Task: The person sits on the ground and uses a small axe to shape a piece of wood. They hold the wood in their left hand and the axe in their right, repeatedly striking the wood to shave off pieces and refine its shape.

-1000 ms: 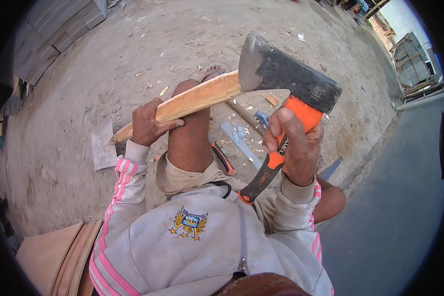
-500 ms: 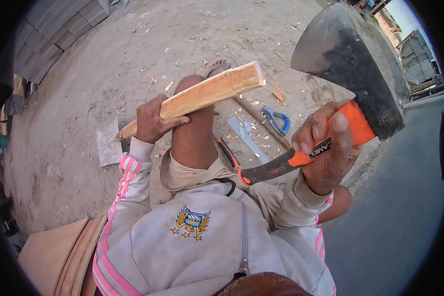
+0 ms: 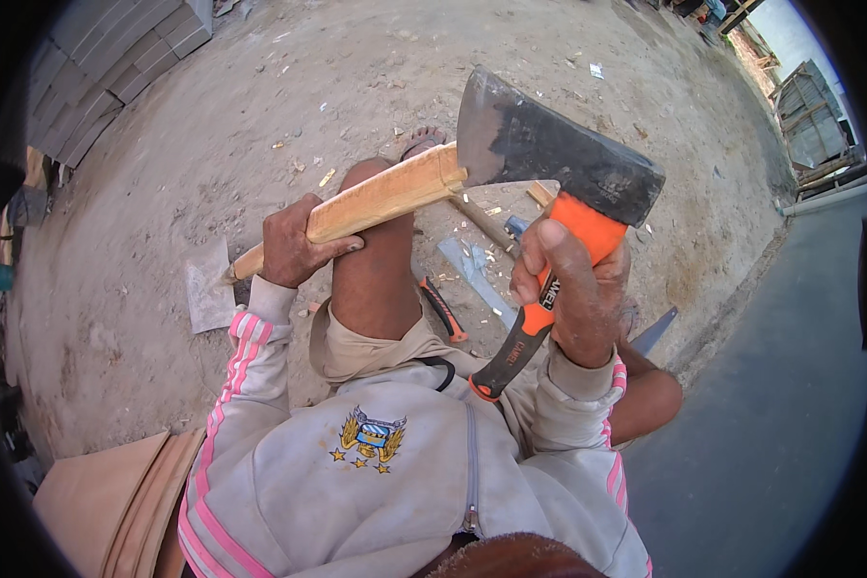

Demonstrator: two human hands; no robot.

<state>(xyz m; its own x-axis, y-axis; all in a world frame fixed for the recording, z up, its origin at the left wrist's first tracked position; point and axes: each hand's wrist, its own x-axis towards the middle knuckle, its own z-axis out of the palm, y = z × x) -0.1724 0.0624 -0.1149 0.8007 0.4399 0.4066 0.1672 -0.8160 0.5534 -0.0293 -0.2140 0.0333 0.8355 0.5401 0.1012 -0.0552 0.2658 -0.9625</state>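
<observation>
My left hand (image 3: 299,243) is wrapped round a pale wooden billet (image 3: 385,199), narrower at its lower left end, which slants up to the right above my bent knee. My right hand (image 3: 580,289) grips the orange and black handle of a hatchet (image 3: 559,149), just under its head. The dark steel head stands at the billet's far right end, its broad cutting edge facing left. From this angle I cannot tell whether the edge touches the wood. The hatchet's head and handle partly cover things on the ground behind.
On the ground lie a black and orange tool handle (image 3: 441,308), a flat saw-like blade (image 3: 476,279), a round stick (image 3: 482,223) and wood chips. Grey blocks (image 3: 116,67) are stacked far left, thin boards (image 3: 101,491) lean near left, and a smooth grey surface (image 3: 771,385) runs along the right.
The hatchet has swung left and down, from raised at the right to beside the billet's end. My left hand and the billet have dipped slightly.
</observation>
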